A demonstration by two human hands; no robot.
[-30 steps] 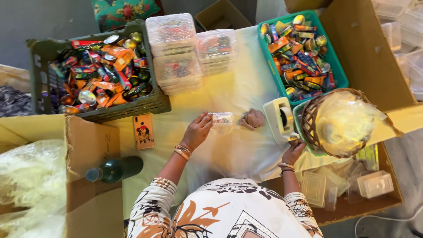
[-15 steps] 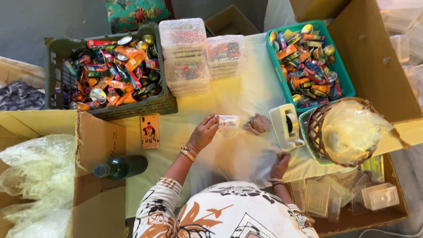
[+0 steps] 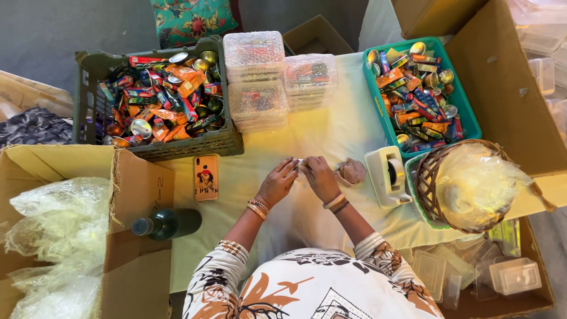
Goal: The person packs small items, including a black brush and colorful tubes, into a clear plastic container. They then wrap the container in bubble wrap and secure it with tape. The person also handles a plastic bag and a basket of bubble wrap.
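The right hand has come in from the bench edge to meet the left hand, and both grips now pinch the small clear plastic packet between their fingertips on the cloth-covered bench. Light pinches at opposite edges would likely keep the thin film flat. The packet looks transparent and mostly hidden; just right of the grips lie a crumpled brown wad and a white tape dispenser, left a phone.
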